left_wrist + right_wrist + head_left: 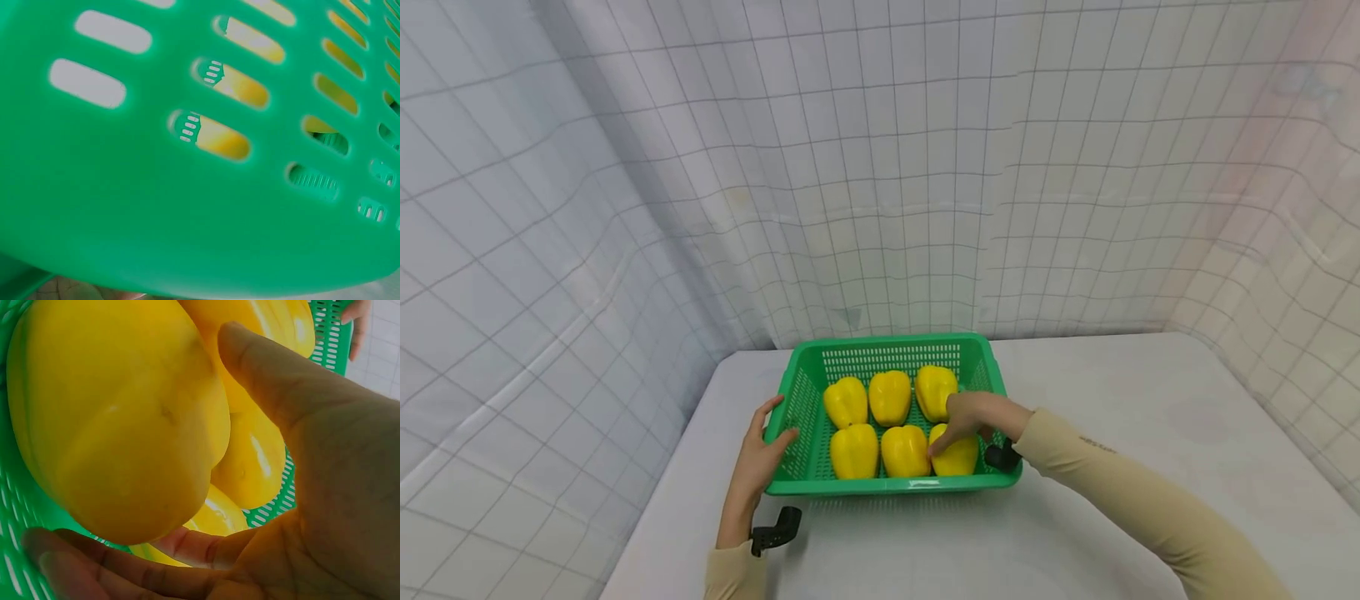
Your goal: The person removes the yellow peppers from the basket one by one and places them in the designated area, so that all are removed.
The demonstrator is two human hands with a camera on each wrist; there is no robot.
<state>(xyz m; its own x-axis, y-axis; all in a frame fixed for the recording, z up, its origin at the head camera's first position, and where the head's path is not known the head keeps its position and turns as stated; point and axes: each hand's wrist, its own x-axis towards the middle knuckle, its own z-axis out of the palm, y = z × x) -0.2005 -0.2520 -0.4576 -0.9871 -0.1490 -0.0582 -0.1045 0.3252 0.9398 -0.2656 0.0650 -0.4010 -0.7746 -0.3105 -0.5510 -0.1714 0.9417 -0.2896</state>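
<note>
A green plastic basket (925, 485) holds several yellow bell peppers in two rows, three at the back and three in front. My left hand (758, 462) grips its left rim, thumb over the inside and fingers outside; the left wrist view shows mostly the slotted basket wall (125, 187). Reaching into the basket, my right hand (967, 414) is around the front right bell pepper (957, 457). In the right wrist view the thumb and long fingers (94, 562) spread around that bell pepper (119, 425), fairly straight; whether they press on it is unclear.
The basket stands on a white table (1097, 392). White grid-patterned curtain (895, 183) hangs behind and along both sides. A black wrist mount (778, 529) sits on the left wrist, another black mount (1002, 456) on the right, near the basket's front right corner.
</note>
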